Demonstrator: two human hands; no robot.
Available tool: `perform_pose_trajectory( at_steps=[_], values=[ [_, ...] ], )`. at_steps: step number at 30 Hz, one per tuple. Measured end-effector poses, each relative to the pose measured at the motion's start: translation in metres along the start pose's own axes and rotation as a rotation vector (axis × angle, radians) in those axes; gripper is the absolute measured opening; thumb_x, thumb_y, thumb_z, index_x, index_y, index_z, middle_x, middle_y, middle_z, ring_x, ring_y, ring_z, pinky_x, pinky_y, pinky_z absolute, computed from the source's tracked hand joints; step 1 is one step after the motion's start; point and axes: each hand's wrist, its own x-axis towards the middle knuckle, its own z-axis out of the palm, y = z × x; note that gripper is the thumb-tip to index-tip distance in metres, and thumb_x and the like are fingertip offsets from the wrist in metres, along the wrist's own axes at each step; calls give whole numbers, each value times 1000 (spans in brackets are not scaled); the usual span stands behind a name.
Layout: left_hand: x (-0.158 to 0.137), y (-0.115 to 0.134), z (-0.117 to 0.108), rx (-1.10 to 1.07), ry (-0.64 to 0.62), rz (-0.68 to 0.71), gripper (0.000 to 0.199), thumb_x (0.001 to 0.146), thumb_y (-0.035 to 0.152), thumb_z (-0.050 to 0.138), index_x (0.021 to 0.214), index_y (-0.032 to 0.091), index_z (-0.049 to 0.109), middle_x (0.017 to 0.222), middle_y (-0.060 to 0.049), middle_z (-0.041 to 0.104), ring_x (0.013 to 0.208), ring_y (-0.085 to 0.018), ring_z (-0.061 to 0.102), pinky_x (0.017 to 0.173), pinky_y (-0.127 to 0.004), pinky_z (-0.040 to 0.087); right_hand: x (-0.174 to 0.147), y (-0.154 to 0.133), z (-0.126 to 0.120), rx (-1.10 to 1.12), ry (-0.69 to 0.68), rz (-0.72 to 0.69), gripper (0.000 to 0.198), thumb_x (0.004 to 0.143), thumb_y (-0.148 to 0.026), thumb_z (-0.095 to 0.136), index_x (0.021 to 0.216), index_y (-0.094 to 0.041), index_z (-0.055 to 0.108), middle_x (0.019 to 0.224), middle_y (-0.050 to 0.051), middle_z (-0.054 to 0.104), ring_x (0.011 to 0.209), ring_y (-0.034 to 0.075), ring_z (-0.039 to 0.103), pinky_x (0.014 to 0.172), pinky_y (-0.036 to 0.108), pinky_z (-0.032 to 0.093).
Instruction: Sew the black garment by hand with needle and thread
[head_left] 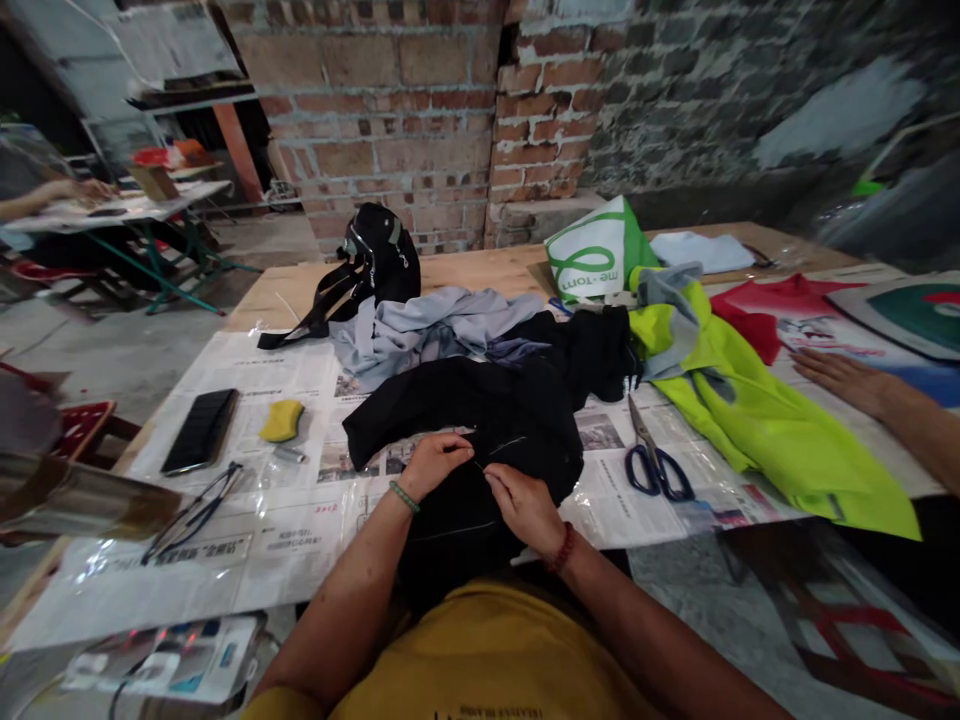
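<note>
A dark black garment (525, 400) lies bunched over the front edge of the table and down toward my lap, with pale stitch or thread lines across it. Both of my hands pinch its cloth close together. My left hand (435, 467), with a green bead bracelet at the wrist, has thumb and fingertips pressed together. Slightly lower and to the right, my right hand (527, 508) grips a fold in the same way; whether a needle is between the fingers is too small to see. Scissors (656, 470) with dark blue handles rest to the right.
Newspaper under clear plastic (277, 540) covers the table. On the left are a black phone-like case (201, 430), yellow sponge (282, 421), glasses (195, 510) and a jar (82, 495). A neon-yellow garment (787, 440) lies right, near another person's hand (844, 380). Behind sit grey cloth (435, 325) and a black bag (390, 250).
</note>
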Motion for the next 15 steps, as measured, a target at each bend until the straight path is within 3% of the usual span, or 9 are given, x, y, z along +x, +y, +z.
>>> perform_pose_trajectory(
  at_steps=[15],
  values=[
    [-3,5,1,-17,-9,59,15,69,29,64,74,17,71,75,-2,67,75,-17,58,75,-27,43,-1,4,3,-92,-42,118,21,88,-21,37,90,-21,59,72,2,67,63,14,64,58,21,42]
  ],
)
